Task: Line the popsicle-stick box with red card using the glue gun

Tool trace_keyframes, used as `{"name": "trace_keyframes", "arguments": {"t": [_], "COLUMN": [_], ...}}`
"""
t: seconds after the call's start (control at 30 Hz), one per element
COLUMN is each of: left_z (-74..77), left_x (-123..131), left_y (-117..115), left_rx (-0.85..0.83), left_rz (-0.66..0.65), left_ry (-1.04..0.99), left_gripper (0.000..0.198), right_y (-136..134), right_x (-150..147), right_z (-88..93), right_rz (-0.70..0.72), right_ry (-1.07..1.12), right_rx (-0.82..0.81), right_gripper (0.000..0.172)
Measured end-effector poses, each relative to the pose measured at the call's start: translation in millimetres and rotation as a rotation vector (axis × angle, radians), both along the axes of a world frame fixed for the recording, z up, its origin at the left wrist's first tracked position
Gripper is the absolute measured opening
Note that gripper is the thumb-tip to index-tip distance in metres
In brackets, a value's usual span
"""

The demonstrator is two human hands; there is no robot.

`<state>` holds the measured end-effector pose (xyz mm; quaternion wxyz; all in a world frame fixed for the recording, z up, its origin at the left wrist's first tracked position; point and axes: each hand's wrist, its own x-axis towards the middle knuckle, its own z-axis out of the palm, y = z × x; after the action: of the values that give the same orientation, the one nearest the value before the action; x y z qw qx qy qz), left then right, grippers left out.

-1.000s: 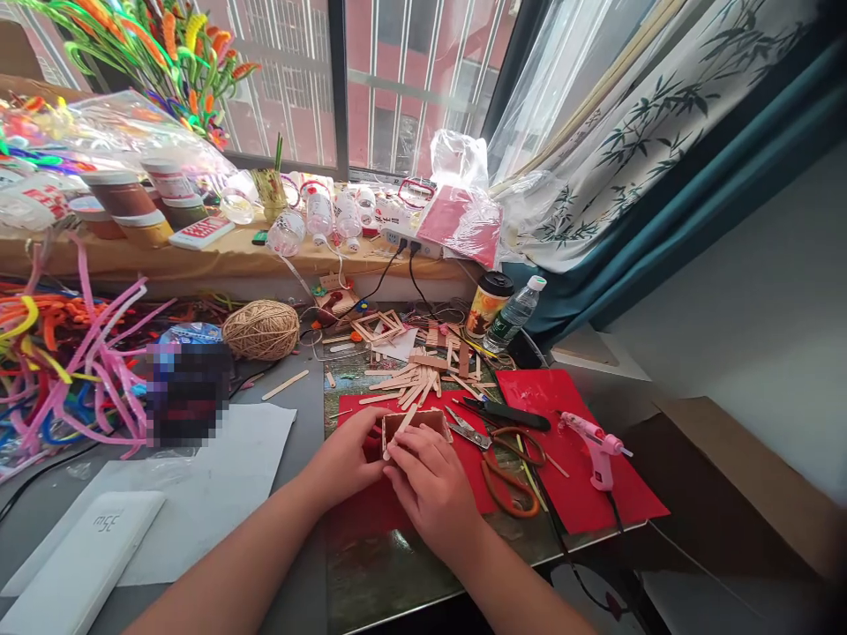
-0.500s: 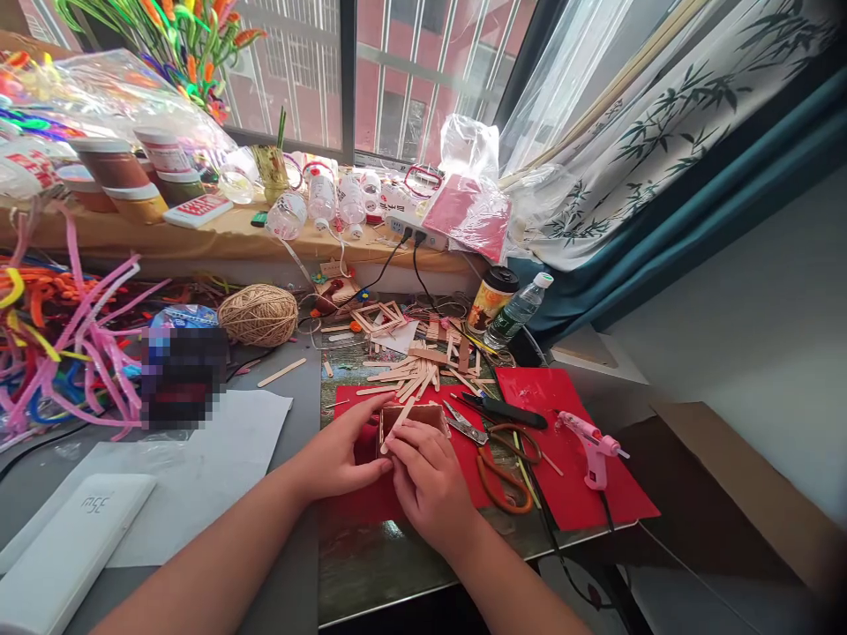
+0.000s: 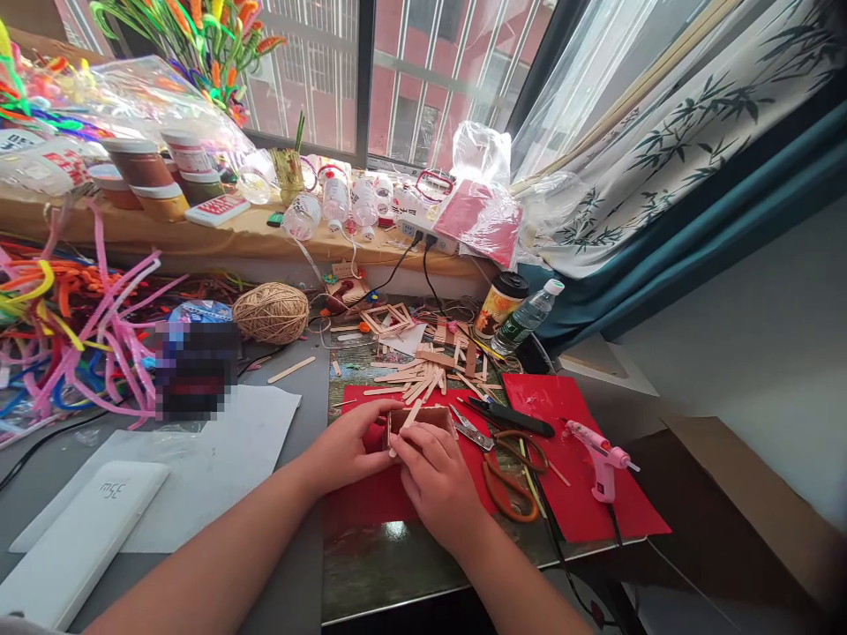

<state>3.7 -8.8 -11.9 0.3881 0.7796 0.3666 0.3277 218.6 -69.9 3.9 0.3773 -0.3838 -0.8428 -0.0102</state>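
A small open box (image 3: pixel 440 419) with brown walls stands on a red sheet (image 3: pixel 361 507) in front of me. My left hand (image 3: pixel 354 450) grips the box's left side, thumb toward the near edge and fingers behind. Between the fingers of my right hand (image 3: pixel 433 467) is a popsicle stick (image 3: pixel 411 414), slanted over the box's left part. Its lower end lies close to my left thumb; whether it touches the wall I cannot tell. The right hand hides much of the box's near side. Just right of the box lie scissors (image 3: pixel 509 476) with orange-brown handles.
Loose popsicle sticks (image 3: pixel 423 379) are heaped behind the box. A black-handled tool (image 3: pixel 513 414) lies beside the scissors. A pink glue gun (image 3: pixel 602 463) with a cord rests on another red sheet at right. Twine ball (image 3: pixel 271 313), water bottle (image 3: pixel 529 317) and white power bank (image 3: pixel 89 538) stand around.
The whole view has shifted slightly, so things appear farther right. Both hands keep their hold on the box and the popsicle stick, with the stick's tilt little changed.
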Motion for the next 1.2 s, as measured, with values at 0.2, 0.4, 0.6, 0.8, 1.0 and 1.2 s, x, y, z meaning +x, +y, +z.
{"name": "trace_keyframes", "arguments": {"t": [0.2,0.4,0.6,0.8,1.0,1.2], "left_z": [7.8,17.0,12.7,5.9,4.5,-2.9], "left_x": [2,2,-4,-4,-8,-31], "left_y": [-3,-7,-7,-1,6,34], "left_rx": [-0.053,-0.094,-0.006,-0.009,0.054,0.144], "left_rz": [-0.012,-0.028,0.226,0.442,0.575,0.715], "left_ry": [-0.005,-0.027,-0.138,-0.320,-0.336,-0.402], "left_gripper": [0.059,0.063,0.070,0.060,0.056,0.063], "right_y": [5,-2,-3,17,15,9], "right_x": [14,44,77,76,68,60], "right_z": [11.1,34.7,1.5,-57.1,-52.8,-39.7], "right_rz": [0.101,0.223,-0.216,0.045,0.005,-0.116], "right_ry": [-0.083,-0.197,0.118,-0.072,-0.081,-0.142], "right_rx": [0.022,0.063,0.149,-0.222,-0.238,-0.252], "right_gripper": [0.034,0.030,0.030,0.037,0.031,0.023]}}
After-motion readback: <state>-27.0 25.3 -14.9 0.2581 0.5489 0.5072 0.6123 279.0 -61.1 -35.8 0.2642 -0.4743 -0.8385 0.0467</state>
